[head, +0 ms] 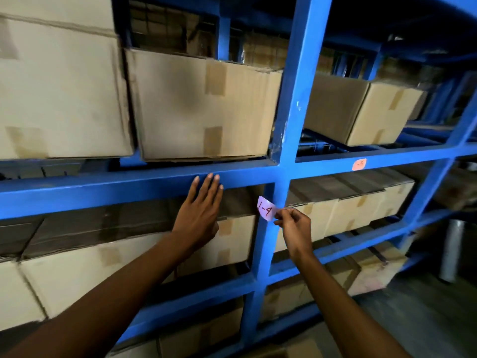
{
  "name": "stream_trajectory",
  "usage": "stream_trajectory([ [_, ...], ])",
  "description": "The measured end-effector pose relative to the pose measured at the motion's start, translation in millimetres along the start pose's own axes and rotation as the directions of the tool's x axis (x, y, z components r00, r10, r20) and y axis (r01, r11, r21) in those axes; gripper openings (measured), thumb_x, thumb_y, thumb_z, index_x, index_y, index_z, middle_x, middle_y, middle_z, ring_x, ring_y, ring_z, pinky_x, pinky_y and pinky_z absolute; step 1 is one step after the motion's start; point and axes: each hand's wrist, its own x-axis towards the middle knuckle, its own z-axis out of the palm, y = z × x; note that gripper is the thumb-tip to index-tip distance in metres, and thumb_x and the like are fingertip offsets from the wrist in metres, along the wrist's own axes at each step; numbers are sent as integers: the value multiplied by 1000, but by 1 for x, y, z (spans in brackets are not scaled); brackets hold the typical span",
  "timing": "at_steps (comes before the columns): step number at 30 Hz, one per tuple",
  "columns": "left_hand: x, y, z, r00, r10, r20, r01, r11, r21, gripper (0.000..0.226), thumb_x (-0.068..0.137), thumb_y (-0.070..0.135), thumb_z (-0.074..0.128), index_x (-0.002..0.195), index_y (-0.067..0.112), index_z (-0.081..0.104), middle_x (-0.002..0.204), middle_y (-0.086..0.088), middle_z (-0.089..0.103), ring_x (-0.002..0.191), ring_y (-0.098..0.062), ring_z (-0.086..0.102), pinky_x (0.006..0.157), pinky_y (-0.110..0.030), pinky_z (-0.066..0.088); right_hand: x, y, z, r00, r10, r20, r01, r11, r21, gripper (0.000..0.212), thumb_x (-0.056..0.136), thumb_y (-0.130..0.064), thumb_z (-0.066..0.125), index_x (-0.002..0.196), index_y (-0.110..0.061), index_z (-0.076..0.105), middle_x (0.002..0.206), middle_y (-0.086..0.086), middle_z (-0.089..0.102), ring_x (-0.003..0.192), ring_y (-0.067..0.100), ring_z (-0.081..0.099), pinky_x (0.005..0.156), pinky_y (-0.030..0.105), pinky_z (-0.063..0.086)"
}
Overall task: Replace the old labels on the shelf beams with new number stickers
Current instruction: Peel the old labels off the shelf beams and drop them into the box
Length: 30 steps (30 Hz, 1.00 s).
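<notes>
Sticker poised beside bare beam

Pale pink paper sticker marked "1-4" [267, 208] pinched at one edge by right hand [294, 229], floating just off blue steel upright [268, 241]. Left hand [202, 210] spread flat, fingertips touching blue horizontal beam [103, 188]. Likely trouble: curling onto itself, sticking crooked, landing on upright instead of beam.

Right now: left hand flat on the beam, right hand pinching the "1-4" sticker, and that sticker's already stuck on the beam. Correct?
Not stuck. In the head view the sticker is off the beam, pinched in the right hand in front of the upright. Left hand on the beam is correct.
</notes>
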Motion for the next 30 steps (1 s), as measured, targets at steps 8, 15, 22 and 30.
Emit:
stream_trajectory([
  [8,79,122,40,992,108,-69,-105,994,36,87,68,31,63,144,4,31,155,-20,22,144,-35,18,116,-53,13,67,79,-83,987,150,51,-148,988,-39,30,85,3,48,62,-11,61,64,11,59,65,23,52,63,31,42],
  [15,63,193,111,969,100,227,-124,988,97,95,78,43,60,150,9,7,156,-20,-10,143,-33,-13,113,-51,-9,61,199,-121,913,387,128,-331,887,-321,17,81,-2,56,66,-3,64,69,17,62,67,20,55,64,33,44],
  [22,33,240,165,899,75,432,-123,989,84,86,89,42,50,150,14,-4,156,-23,-15,145,-37,-13,111,-52,-14,0,318,-170,711,690,136,-437,586,-682,15,78,-12,63,69,-1,68,83,25,70,68,17,55,43,23,28],
  [30,29,259,184,920,30,390,-53,997,49,89,82,41,60,150,16,7,156,-27,-10,145,-40,-8,115,-54,-4,-23,375,-195,608,790,84,-480,449,-753,20,75,-18,67,63,-2,64,86,20,72,85,31,66,51,17,30],
])
